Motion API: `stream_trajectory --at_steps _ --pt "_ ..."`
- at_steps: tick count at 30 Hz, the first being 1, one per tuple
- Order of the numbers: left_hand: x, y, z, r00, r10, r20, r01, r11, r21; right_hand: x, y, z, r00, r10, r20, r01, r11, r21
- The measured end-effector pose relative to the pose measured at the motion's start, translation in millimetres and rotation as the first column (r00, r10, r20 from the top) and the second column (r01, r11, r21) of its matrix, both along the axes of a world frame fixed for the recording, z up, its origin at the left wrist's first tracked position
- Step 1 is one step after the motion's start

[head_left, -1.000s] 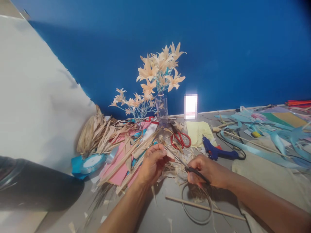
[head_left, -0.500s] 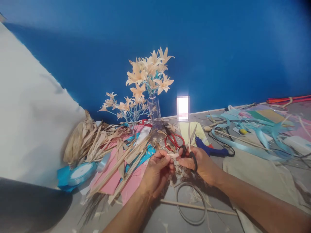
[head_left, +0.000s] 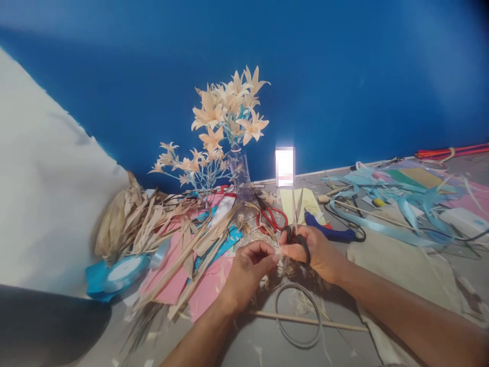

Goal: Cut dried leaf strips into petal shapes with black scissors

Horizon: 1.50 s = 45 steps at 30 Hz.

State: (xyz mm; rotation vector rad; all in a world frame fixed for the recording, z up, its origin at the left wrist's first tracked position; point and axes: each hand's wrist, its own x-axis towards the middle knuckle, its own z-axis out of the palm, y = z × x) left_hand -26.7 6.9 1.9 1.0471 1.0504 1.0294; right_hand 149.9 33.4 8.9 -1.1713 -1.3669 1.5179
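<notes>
My left hand pinches a small pale strip that looks like dried husk, mostly covered by the fingertips. Black-handled scissors sit in my right hand, blades pointing up and slightly apart. The right thumb and finger also meet the strip's other end. Husk scraps lie under both hands. Just beyond them are a red-handled tool and a blue glue gun. Nearer me, a coil of wire rests over a thin stick.
Pale artificial flowers rise from a clear vase against the blue wall. Dried husks, pink paper and a ribbon roll lie left. Beige cloth and light-blue ribbon are at right.
The pale strip, clearly visible between my hands before, is now largely hidden by my fingers. My left hand has moved right, closer to my right hand. The view has shifted slightly.
</notes>
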Motion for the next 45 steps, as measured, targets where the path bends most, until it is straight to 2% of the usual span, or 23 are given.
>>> stream_trajectory --at_steps 3,7,11,17,22,32,45 --pt "1.3 0.5 -0.9 0.984 0.054 0.169 -0.047 0.998 -0.043 1.1 0.5 -1.0 0.999 -0.006 0.035 0.004 0.998 0.062" --pt "1.3 3.2 -3.2 0.898 0.174 0.405 -0.134 0.983 -0.125 -0.5 -3.7 -11.5 0.970 0.198 0.142 -0.221 0.961 0.166" --pt "1.4 4.6 -4.7 0.831 0.251 0.497 -0.204 0.968 -0.148 -6.2 -9.9 -23.1 0.920 0.329 0.212 -0.366 0.914 0.172" --pt "3.0 2.4 -1.7 0.815 0.266 0.515 -0.226 0.964 -0.141 -10.8 -12.6 -25.6 0.886 0.404 0.230 -0.434 0.896 0.098" --pt "1.8 3.1 2.7 0.806 0.291 0.516 -0.252 0.957 -0.147 -10.5 -12.1 -29.4 0.893 0.408 0.191 -0.428 0.900 0.076" --pt "0.7 3.2 -1.2 0.811 0.287 0.510 -0.256 0.958 -0.131 -11.2 -14.4 -24.1 0.890 0.409 0.200 -0.422 0.906 0.026" --pt "-0.3 2.8 0.2 0.814 0.279 0.509 -0.253 0.960 -0.121 -12.2 -12.5 -29.8 0.902 0.404 0.153 -0.412 0.911 0.018"
